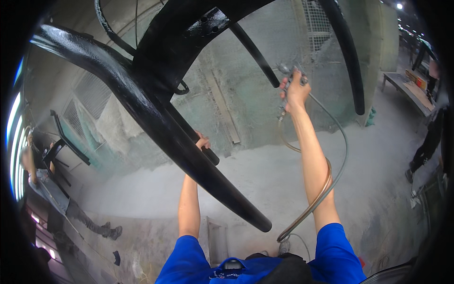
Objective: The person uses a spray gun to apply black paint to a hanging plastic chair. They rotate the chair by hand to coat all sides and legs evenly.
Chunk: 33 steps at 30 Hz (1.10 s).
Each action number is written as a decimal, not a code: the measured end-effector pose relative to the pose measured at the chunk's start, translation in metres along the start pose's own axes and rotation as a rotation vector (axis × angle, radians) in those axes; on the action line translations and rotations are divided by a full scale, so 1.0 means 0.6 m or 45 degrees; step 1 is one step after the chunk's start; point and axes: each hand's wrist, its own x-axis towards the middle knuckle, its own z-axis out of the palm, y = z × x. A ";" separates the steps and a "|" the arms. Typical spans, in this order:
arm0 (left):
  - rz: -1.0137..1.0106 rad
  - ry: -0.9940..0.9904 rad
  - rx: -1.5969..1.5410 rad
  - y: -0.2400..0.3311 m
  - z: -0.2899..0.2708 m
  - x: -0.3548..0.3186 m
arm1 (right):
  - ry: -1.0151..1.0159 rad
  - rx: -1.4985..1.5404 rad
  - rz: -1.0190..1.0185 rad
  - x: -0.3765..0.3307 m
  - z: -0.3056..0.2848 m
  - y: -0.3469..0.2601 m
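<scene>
A glossy black chair frame [156,118] with several long legs hangs tilted in front of me. My left hand [203,141] is closed round one of its shorter legs [210,156], low down near the end. The longer near leg passes in front and hides part of that hand and wrist. Out to the right, my right hand [297,90] grips a metal spray gun [284,71], held up near the end of a thin far leg [257,57] and apart from it. Two hoses, one greenish [346,142] and one brownish [307,210], loop down from the gun past my right forearm.
Behind the frame stands a dusty greenish wall [265,118] with mesh grilles. At left, another person [42,175] works beside a smaller black chair [59,146]. A bench [409,90] with items on it stands at right, with a person [428,137] near it. The floor [146,189] is dusted white.
</scene>
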 end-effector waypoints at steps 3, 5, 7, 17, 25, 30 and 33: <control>0.008 0.008 0.042 -0.007 -0.018 0.009 | 0.098 -0.166 0.064 0.041 -0.065 0.073; 0.025 0.006 0.036 -0.022 -0.041 0.024 | 0.157 -0.275 0.103 0.040 -0.118 0.124; 0.001 -0.002 0.065 -0.048 -0.063 0.043 | 0.207 -0.370 0.167 0.013 -0.166 0.175; 0.803 0.444 0.415 0.316 -0.071 0.023 | -0.520 0.155 0.612 -0.176 -0.047 0.136; 0.767 0.160 0.605 0.683 0.073 0.108 | -0.532 0.114 0.837 -0.196 0.188 0.383; 0.565 0.310 0.764 0.713 0.014 0.164 | -0.504 -0.233 0.843 -0.204 0.162 0.530; 0.692 0.351 1.036 0.726 -0.050 0.202 | -0.434 -0.268 0.775 -0.241 0.117 0.562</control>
